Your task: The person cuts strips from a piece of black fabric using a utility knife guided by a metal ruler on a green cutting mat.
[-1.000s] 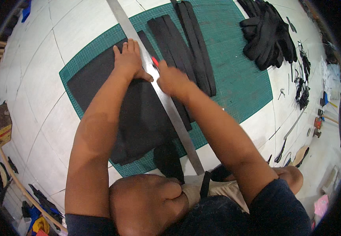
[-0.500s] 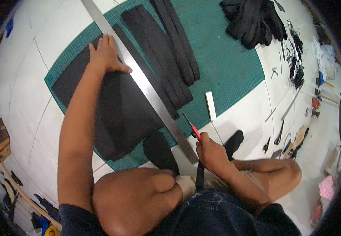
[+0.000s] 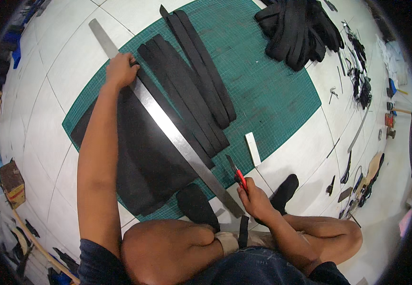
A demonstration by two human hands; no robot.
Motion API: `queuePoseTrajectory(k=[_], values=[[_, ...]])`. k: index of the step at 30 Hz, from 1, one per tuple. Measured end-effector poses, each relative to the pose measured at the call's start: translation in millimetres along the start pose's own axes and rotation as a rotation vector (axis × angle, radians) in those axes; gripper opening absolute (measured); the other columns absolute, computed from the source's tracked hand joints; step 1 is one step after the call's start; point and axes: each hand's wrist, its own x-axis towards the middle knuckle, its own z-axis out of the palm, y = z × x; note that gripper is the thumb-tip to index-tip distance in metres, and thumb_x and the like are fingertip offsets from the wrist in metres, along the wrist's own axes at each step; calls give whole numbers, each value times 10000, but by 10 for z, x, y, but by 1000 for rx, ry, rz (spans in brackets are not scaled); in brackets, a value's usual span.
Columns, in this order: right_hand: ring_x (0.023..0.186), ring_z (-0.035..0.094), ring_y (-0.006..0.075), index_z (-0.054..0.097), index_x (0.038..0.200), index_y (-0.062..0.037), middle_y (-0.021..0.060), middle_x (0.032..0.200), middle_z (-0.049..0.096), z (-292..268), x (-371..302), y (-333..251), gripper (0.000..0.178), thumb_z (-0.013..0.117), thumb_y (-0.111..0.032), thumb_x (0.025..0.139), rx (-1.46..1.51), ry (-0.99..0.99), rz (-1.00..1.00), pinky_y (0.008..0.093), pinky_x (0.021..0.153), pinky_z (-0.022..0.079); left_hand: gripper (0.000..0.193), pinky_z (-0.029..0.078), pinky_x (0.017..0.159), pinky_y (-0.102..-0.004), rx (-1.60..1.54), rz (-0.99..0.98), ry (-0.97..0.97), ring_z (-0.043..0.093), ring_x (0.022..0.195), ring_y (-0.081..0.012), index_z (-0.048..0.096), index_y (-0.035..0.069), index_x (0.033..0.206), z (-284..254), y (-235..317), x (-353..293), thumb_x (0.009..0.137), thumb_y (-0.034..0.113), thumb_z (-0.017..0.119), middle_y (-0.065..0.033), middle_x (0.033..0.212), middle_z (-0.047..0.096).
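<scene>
My left hand [image 3: 121,71] is closed over the far part of a long steel ruler [image 3: 168,129], its fingers pinching the upper end of a narrow black fabric strip [image 3: 170,118] along the ruler's right edge. A wide black fabric sheet [image 3: 144,161] lies left of the ruler, partly hidden by my forearm. In my right hand [image 3: 257,198] is a red utility knife [image 3: 241,179], blade out and pointing away from me, held above the floor to the right of the ruler's near end. Both fabric pieces rest on a green cutting mat [image 3: 272,104].
More black strips [image 3: 184,95] lie right of the ruler. A white rectangular bar [image 3: 252,149] sits at the mat's near edge. Bundled black strips [image 3: 301,33] are piled at the far right corner, with black scraps [image 3: 360,90] beyond. My socked foot [image 3: 197,205] is close to the ruler.
My left hand has gone from lying spread on the sheet and ruler to closing on the strip's far end. My right hand still holds the knife. The whole view has shifted.
</scene>
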Motion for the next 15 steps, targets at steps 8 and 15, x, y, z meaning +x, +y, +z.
queuePoseTrajectory(k=[8, 15], values=[[763, 625, 479, 405, 1087, -29, 266, 781, 608, 8, 73, 114, 239, 527, -224, 1023, 70, -43, 0, 525, 648, 457, 316, 497, 883, -408, -404, 54, 155, 660, 1013, -321, 676, 66, 1035, 214, -133, 229, 831, 295, 753, -136, 1055, 694], [747, 638, 451, 409, 1093, -25, 250, 784, 615, -41, 161, -17, 244, 527, -228, 1025, 136, -114, -43, 493, 639, 468, 352, 493, 917, -418, -333, 45, 223, 640, 1071, -324, 661, 64, 1128, 233, -257, 200, 859, 282, 727, -141, 1116, 672]])
